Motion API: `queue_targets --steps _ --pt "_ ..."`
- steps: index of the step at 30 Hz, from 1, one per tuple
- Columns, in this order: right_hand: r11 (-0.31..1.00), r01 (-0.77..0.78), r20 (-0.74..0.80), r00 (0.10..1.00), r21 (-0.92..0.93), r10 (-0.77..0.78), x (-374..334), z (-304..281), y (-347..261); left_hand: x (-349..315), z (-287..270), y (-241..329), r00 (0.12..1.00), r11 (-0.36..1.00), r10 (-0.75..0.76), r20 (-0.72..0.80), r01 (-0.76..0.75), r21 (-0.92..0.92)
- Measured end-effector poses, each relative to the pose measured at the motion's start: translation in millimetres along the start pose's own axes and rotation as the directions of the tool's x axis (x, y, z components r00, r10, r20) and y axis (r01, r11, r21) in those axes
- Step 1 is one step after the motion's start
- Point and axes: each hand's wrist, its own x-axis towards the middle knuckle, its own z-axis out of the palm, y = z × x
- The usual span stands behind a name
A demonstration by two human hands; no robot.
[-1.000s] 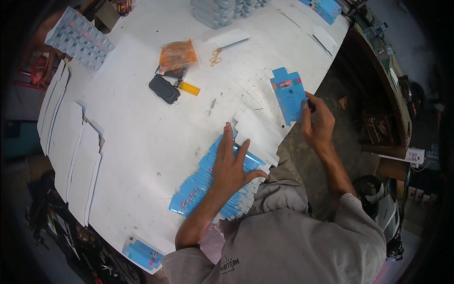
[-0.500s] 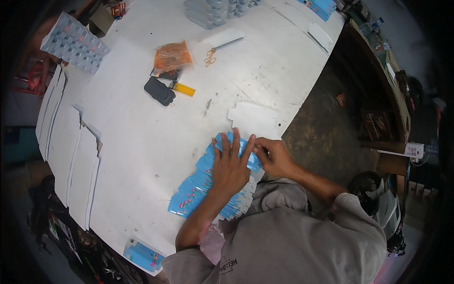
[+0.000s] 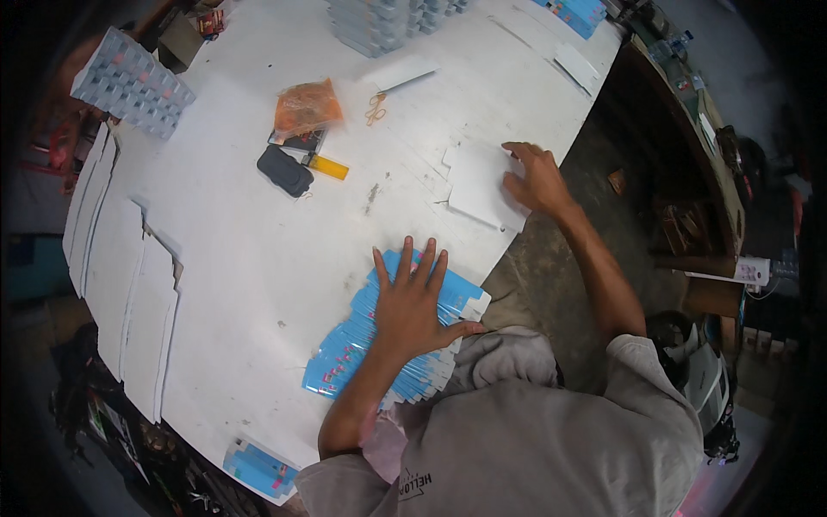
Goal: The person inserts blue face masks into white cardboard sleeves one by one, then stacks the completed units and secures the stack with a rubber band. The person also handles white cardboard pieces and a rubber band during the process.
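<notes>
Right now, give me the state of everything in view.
Left hand: spread, resting on the blue cards
Right hand: thumb and forefinger apart, at the white cardboard
Blue cards: fanned, overlapping
White cardboard: flat on the table
Orange bag: lying down
Scissors: lying down, open or shut unclear
White sheets at left: overlapping

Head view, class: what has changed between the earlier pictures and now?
The right hand has left the blue cards for the white card, moving forward and right. The white card now shows farther from the person. No blue card is held up, though one was at first. The left hand stays on the blue cards; the bag and scissors stay put.
</notes>
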Motion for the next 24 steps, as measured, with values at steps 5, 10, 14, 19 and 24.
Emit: queue_targets --steps 5,10,14,19,24 --pt "0.980 0.162 -0.130 0.976 -0.114 -0.177 -33 6 -27 -3 1 0 1.000 1.000 -0.009 -0.013 0.008 -0.025" --pt "0.942 0.269 -0.142 0.943 -0.201 -0.300 -55 53 -16 -3 21 -7 0.998 0.999 0.018 -0.059 -0.019 -0.029" --pt "0.964 0.243 -0.176 0.950 -0.105 -0.259 -53 52 -29 -4 16 -1 0.999 1.000 -0.001 -0.048 -0.001 -0.023" --pt "0.920 0.115 -0.108 0.991 0.374 -0.080 -60 30 -80 -2 11 0 0.997 0.999 0.031 -0.071 -0.028 0.042" --pt "0.938 0.209 -0.171 0.971 0.276 -0.166 -69 49 -94 -3 16 -2 1.000 1.000 -0.003 -0.029 0.003 -0.005"
